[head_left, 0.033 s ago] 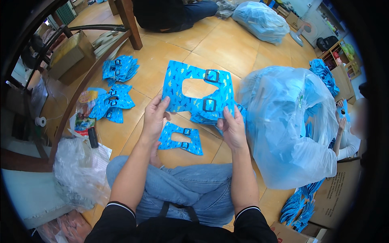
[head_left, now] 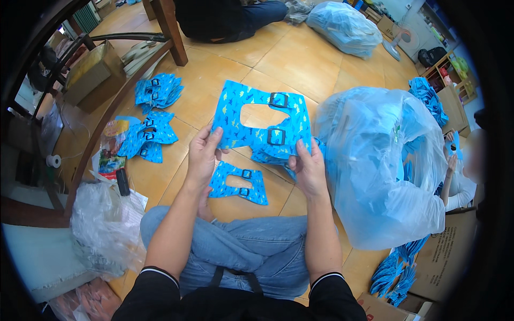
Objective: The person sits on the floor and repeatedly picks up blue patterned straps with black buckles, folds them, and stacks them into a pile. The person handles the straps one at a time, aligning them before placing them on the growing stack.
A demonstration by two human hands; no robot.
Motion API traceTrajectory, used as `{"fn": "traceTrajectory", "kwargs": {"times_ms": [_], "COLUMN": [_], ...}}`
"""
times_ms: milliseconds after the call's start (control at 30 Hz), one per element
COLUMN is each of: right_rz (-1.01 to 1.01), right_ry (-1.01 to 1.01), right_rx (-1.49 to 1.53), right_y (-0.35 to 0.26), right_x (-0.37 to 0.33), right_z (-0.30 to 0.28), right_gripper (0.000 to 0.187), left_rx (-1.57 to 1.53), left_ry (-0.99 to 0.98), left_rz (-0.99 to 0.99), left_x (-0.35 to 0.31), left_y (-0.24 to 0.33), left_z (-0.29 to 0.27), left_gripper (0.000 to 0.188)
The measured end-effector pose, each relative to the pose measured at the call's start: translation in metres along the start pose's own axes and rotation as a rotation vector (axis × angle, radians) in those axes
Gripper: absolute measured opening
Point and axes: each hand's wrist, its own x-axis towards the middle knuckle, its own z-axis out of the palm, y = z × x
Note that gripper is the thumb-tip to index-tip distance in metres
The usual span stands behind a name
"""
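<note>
Indoors, above tan floor tiles (head_left: pixel 278 59) with a fan (head_left: pixel 408 37) well beyond, both hands (head_left: pixel 203 154) (head_left: pixel 309 170) grip a blue patterned piece (head_left: pixel 229 115).

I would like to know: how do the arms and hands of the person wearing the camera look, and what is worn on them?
The left hand and right hand are bare, without gloves. The forearms show no watch or bracelet. Short black sleeves end in a thin pale stripe near the hem.

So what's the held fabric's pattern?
Blue fabric piece with small yellow and darker fish-like shapes; head view.
</note>
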Motion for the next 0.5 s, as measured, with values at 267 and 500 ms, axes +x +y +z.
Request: {"fn": "traceTrajectory", "kwargs": {"times_ms": [267, 500], "right_rz": [-0.094, -0.12], "right_ry": [0.032, 0.141], "right_rx": [-0.287, -0.33], "right_y": [-0.0078, -0.0109], "right_x": [0.0092, 0.0067], "right_z": [-0.0073, -0.0009], "right_gripper": [0.025, 0.036], "left_rx": [-0.03, -0.044], "left_ry": [0.075, 0.046], "left_rz": [0.176, 0.199], "left_x": [0.0098, 0.0056], "left_y": [0.0007, 0.0039], "left_z": [0.0006, 0.0022], "left_gripper": [0.028, 0.03]}}
